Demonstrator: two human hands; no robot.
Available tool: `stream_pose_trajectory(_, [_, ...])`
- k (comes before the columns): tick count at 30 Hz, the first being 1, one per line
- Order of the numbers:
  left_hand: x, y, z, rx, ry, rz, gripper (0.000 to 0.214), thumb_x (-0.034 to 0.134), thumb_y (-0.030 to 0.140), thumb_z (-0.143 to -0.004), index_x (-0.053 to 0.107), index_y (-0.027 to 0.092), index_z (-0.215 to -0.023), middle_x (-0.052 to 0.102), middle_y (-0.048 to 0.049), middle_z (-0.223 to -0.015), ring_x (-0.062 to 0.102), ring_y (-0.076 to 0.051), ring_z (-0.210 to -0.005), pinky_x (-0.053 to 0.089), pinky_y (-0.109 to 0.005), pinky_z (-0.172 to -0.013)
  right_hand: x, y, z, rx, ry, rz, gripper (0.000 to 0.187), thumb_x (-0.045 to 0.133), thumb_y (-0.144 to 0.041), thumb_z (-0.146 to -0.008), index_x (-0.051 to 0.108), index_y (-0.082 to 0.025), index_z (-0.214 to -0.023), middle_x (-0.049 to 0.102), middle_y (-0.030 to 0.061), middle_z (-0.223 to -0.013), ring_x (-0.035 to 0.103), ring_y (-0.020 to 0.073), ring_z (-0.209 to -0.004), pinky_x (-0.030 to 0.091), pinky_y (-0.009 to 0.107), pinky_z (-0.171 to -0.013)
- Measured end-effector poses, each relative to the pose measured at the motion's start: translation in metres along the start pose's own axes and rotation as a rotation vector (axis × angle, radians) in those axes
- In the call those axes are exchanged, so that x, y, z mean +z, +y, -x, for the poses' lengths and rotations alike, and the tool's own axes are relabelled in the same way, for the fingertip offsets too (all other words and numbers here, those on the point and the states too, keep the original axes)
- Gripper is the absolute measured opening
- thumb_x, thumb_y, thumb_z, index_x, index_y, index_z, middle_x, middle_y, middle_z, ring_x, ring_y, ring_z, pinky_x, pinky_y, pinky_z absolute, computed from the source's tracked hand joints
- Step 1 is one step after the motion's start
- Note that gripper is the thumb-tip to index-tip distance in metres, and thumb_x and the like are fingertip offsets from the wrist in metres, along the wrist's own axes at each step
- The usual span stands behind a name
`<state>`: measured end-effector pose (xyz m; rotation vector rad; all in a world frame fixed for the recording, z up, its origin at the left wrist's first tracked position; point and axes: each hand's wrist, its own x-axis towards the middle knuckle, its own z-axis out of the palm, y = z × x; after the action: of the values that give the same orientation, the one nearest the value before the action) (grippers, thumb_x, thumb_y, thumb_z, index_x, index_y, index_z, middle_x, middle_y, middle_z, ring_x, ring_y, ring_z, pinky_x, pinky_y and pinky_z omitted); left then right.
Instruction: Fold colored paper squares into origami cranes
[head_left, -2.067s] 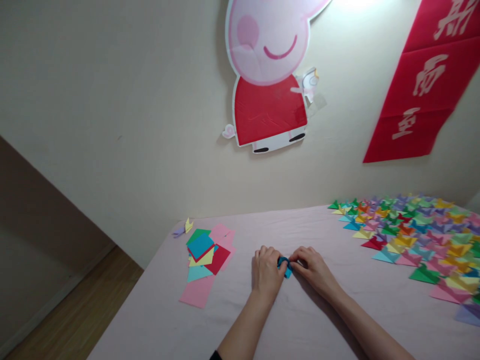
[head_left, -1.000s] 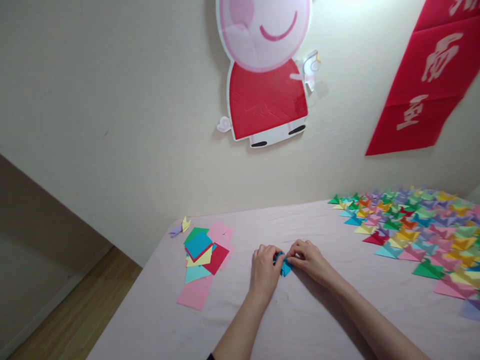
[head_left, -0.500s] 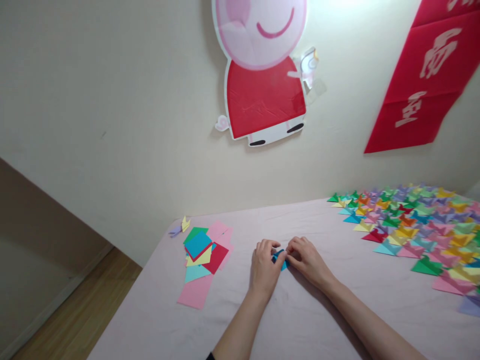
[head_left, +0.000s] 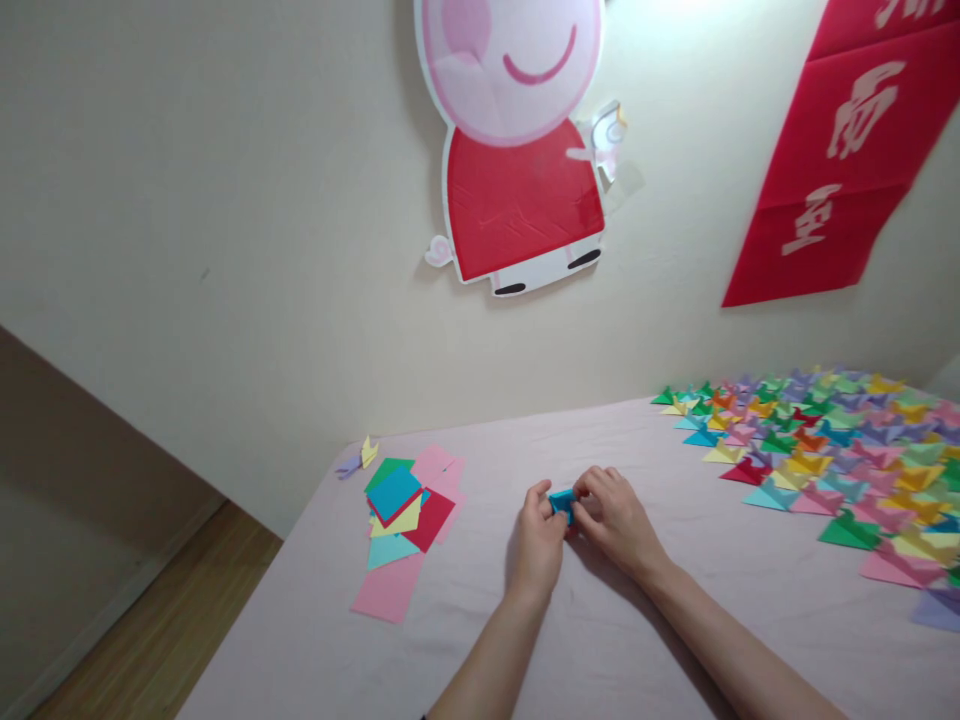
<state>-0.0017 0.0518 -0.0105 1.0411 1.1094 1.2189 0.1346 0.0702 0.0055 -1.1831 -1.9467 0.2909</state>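
A small folded piece of blue paper [head_left: 562, 506] is held between my two hands above the pale pink sheet [head_left: 480, 440]. My left hand [head_left: 537, 545] grips its left side, thumb on the near face and fingers curled at the edge. On the right side, the thumb and fingers of my right hand [head_left: 616, 518] pinch the paper; part of it is hidden behind them. Left of my hands lies a loose pile of coloured paper squares, with a blue square [head_left: 394, 494] on top and a red one [head_left: 433, 520] beside it.
Many folded paper birds [head_left: 817, 440] in several colours stand in rows at the right. Two small folded pieces, a yellow one [head_left: 369, 452] and a purple one [head_left: 349, 467], lie at the far left corner. Behind rises a wall with a pig cutout [head_left: 525, 200] and a red banner [head_left: 825, 170].
The blue paper has been tilted up and shows more of its face. My left hand has shifted its grip, with fingers drawn in. The camera view has moved slightly.
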Motion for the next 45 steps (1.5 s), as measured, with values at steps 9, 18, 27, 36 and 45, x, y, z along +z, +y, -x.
stream_pose_trajectory(9, [-0.002, -0.004, -0.001, 0.070, -0.035, -0.193, 0.041, 0.055, 0.007, -0.079, 0.056, 0.020, -0.118, 0.074, -0.0075, -0.106, 0.070, -0.020, -0.096, 0.053, -0.030, -0.084, 0.001, -0.001, 0.002, -0.118, -0.094, 0.055, 0.020, 0.050, -0.008, -0.084, 0.062, -0.021, -0.092, 0.060, 0.0050, -0.086, 0.055, 0.0219, -0.082, 0.043, 0.032, -0.074])
stream_pose_trajectory(18, [0.000, 0.002, -0.002, 0.102, -0.132, -0.129, 0.033, 0.055, 0.008, -0.076, 0.063, 0.019, -0.105, 0.074, -0.0053, -0.102, 0.069, -0.020, -0.092, 0.053, -0.029, -0.084, 0.000, 0.001, 0.003, -0.138, -0.061, 0.086, 0.017, 0.052, -0.014, -0.089, 0.066, -0.022, -0.095, 0.064, 0.0045, -0.084, 0.059, 0.0218, -0.080, 0.045, 0.033, -0.073])
stream_pose_trajectory(27, [-0.003, 0.006, -0.004, -0.004, -0.176, 0.010, 0.032, 0.051, 0.008, -0.069, 0.062, 0.016, -0.099, 0.074, -0.0033, -0.085, 0.068, -0.017, -0.076, 0.050, -0.023, -0.066, -0.004, 0.000, 0.002, -0.129, -0.090, -0.128, 0.020, 0.049, -0.017, -0.090, 0.067, -0.023, -0.096, 0.061, 0.0032, -0.081, 0.059, 0.0197, -0.079, 0.047, 0.031, -0.071])
stream_pose_trajectory(36, [-0.005, 0.000, -0.007, -0.005, -0.148, 0.011, 0.029, 0.054, 0.009, -0.070, 0.063, 0.017, -0.096, 0.074, -0.0034, -0.087, 0.067, -0.016, -0.077, 0.050, -0.022, -0.066, -0.006, -0.008, -0.001, -0.048, -0.082, -0.214, 0.015, 0.052, -0.022, -0.089, 0.066, -0.024, -0.087, 0.063, 0.0030, -0.080, 0.059, 0.0198, -0.078, 0.047, 0.032, -0.072])
stream_pose_trajectory(45, [-0.002, 0.000, -0.006, -0.005, -0.115, -0.043, 0.033, 0.055, 0.013, -0.073, 0.059, 0.016, -0.106, 0.073, -0.0039, -0.088, 0.064, -0.013, -0.067, 0.048, -0.020, -0.056, -0.003, -0.002, 0.001, 0.054, -0.074, -0.235, 0.018, 0.050, -0.019, -0.084, 0.067, -0.023, -0.089, 0.062, 0.0015, -0.080, 0.059, 0.0191, -0.078, 0.047, 0.031, -0.070])
